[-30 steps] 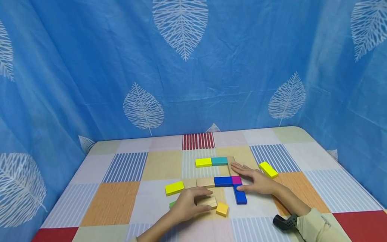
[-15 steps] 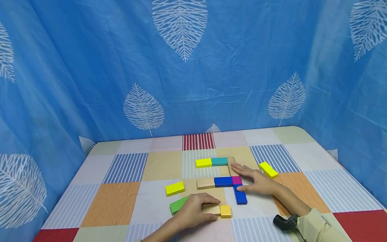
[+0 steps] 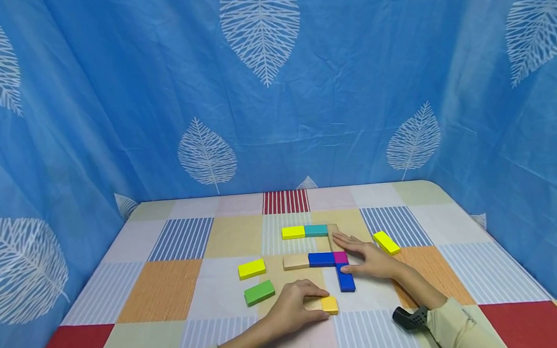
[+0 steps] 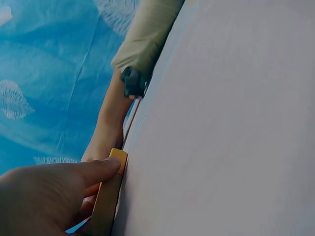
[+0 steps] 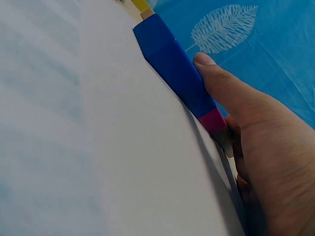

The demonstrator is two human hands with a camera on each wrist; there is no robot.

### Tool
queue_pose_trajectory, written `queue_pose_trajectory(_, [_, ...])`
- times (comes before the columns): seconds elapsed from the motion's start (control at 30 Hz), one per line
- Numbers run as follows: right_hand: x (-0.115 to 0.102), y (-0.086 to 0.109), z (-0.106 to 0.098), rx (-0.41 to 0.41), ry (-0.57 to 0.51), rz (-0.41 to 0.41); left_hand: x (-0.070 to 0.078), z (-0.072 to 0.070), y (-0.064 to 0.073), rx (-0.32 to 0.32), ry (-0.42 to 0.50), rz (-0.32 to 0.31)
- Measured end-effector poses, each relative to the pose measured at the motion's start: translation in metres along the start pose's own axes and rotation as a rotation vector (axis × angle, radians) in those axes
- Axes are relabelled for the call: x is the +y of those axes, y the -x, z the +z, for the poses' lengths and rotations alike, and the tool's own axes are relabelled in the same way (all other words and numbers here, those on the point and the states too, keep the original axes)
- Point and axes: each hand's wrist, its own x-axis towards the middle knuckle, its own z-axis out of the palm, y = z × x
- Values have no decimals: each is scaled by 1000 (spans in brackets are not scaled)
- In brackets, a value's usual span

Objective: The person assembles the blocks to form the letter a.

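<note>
My left hand [image 3: 295, 306] pinches a plain wooden block [image 4: 106, 204] and the small orange-yellow block [image 3: 330, 305] butted against its end, thumb at the joint. Most of the wooden block is hidden under that hand. My right hand [image 3: 369, 259] lies with fingers extended, fingertips at an upright-running wooden block [image 3: 333, 233] and thumb at the side of a blue block [image 3: 346, 278]. Above that blue block sits a small magenta block [image 3: 340, 257], joined on its left by another blue block [image 3: 321, 259] and a wooden block [image 3: 296, 261].
A yellow block [image 3: 293, 232] and a teal block [image 3: 316, 230] form the far row. Loose on the left are a yellow block [image 3: 252, 269] and a green block [image 3: 260, 293]. Another yellow block [image 3: 386, 242] lies right of my right hand. Blue curtains [image 3: 350, 82] surround the patchwork tablecloth [image 3: 150, 345].
My left hand has moved right and nearer with the wooden block, pushing it against the orange-yellow block, which turned straight and shifted right. The green block is uncovered. My right hand stays put.
</note>
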Motion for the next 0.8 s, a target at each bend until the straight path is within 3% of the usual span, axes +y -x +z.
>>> queue_pose_trajectory(0.27, [-2, 0, -1, 7, 2, -3, 11, 11, 6, 1, 8, 53])
queue_pose_trajectory(0.4, [-3, 0, 0, 4, -5, -7, 10, 4, 7, 67, 1, 71])
queue_pose_trajectory(0.53, [-3, 0, 1, 8, -14, -17, -1, -24, 3, 203, -56, 56])
queue_pose_trajectory(0.63, [-3, -1, 0, 16, -15, -24, -21, -54, 1, 306, -128, 43])
queue_pose_trajectory(0.73, [-3, -1, 0, 14, -17, -19, -49, -83, 3, 328, -148, 28])
queue_pose_trajectory(0.8, [-3, 0, 0, 6, -22, -12, -66, -98, 8, 281, -116, 15])
